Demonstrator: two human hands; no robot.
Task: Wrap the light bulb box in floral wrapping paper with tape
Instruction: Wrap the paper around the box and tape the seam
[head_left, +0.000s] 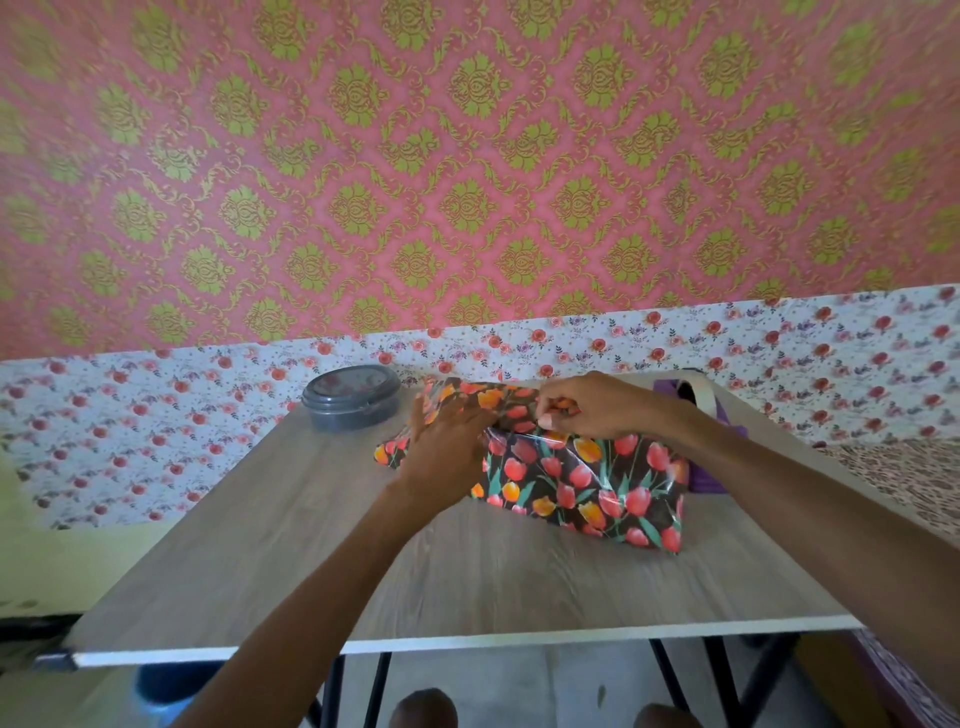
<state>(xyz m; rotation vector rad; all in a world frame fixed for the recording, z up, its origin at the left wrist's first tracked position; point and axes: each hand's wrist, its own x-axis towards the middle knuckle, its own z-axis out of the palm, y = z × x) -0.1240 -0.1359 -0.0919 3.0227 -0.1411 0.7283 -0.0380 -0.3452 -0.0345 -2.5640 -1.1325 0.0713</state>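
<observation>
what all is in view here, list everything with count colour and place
floral wrapping paper: one sheet, dark with red and orange tulips, wrapped into a parcel mid-table; contents hidden
round lidded container: one, grey, far left part of the table
purple item: one, purple with a pale strap, behind the parcel; kind unclear
table: one, grey wood grain, white edge, black legs
wallpaper: pink with green motifs above, white with red flowers below
left hand: one, flat on the paper's left end
right hand: one, pinches the paper's top fold
</observation>
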